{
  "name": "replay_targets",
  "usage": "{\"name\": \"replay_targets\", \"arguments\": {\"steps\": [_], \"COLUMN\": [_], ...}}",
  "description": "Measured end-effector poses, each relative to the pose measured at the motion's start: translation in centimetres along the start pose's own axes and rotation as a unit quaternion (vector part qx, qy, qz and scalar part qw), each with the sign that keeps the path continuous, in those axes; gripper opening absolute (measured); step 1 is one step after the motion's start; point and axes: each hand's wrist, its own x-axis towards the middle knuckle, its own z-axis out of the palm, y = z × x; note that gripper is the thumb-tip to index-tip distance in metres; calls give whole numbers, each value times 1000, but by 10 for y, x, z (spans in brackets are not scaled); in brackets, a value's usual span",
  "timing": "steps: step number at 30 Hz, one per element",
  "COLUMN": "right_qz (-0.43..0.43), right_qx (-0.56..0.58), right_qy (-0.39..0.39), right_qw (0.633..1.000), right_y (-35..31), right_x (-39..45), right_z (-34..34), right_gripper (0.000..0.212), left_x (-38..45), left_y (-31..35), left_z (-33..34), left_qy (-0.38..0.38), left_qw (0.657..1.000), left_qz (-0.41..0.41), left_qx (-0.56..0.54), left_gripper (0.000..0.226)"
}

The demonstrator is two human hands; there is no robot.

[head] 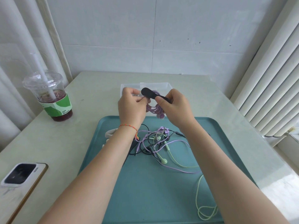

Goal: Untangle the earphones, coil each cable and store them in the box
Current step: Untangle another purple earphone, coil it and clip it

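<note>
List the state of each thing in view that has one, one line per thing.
Purple earphone coil: wound up, held above the tray.
Black strap: partly wrapped over the coil.
Left hand: grips the coil.
Right hand: pinches the strap.
Clear box: open.
Remaining earphones: tangled on the teal tray.
Drink cup: lidded, partly full.
</note>
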Motion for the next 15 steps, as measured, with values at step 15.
{"name": "replay_targets", "arguments": {"steps": [15], "right_qz": [25], "right_qx": [27], "right_qy": [22], "right_qw": [999], "right_y": [4], "right_x": [2], "right_z": [-3], "right_gripper": [22], "left_x": [0], "left_y": [2], "left_z": [-3], "left_qy": [-133], "left_qw": [973], "left_qz": [-151], "left_qx": [-111], "left_gripper": [10]}}
